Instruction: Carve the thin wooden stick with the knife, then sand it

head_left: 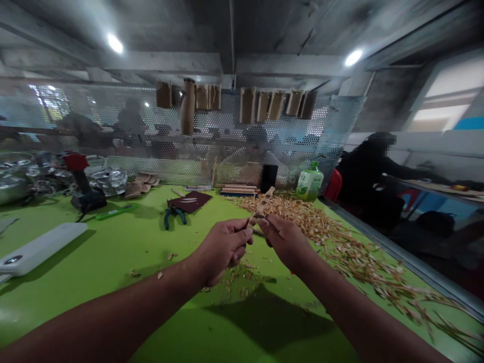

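Above the green table, my left hand [230,244] is closed around the near end of a narrow carved piece of wood [265,197]. The wood tilts up and away from me, with its wider end beyond my fingers. My right hand [283,237] is closed in a pinch right beside it, thumb against the wood. A small dark edge shows at its fingertips, but its fingers hide what it is. Fine wood chips [245,272] lie on the table under both hands.
Wood shavings [313,217] heap along the right side, near a green-capped bottle [310,180]. Pliers [174,217] and a dark red sheet [192,201] lie left of centre. A cordless drill [81,181] and a white bar-shaped device [45,249] are further left. A person [372,166] sits at right.
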A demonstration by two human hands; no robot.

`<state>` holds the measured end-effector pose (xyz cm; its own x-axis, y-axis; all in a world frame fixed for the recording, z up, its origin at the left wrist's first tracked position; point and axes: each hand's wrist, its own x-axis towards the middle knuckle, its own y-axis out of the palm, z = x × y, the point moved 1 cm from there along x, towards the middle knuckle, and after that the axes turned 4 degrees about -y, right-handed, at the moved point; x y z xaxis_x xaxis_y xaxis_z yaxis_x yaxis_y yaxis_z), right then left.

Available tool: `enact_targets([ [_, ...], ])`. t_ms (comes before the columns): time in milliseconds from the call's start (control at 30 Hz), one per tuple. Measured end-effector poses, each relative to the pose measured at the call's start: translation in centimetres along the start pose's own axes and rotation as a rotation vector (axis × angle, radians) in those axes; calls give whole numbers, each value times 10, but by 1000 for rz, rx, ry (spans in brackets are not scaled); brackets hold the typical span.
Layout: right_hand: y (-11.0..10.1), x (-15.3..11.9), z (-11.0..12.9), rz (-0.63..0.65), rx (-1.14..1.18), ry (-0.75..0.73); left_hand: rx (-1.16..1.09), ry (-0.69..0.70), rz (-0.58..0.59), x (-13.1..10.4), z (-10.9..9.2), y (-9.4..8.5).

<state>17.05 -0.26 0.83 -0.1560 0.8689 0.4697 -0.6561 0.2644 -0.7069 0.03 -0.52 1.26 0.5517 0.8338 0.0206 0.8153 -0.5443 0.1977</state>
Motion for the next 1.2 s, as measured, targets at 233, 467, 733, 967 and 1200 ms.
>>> enact_targets([
  [233, -1, 1, -2, -79, 30, -4, -83, -29, 25, 1, -3, 0],
  [467, -5, 0, -1, -167, -233, -33, -104, -32, 57, 0, -1, 1],
  [733, -5, 1, 2, -64, -198, -22, -116, -51, 22, 0, 0, 1],
  [967, 1, 1, -1, 4, -24, 6, -108, -61, 31, 1, 0, 0],
  [1200, 1, 2, -2, -85, -1, 19, -166, -50, 41, 1, -1, 1],
])
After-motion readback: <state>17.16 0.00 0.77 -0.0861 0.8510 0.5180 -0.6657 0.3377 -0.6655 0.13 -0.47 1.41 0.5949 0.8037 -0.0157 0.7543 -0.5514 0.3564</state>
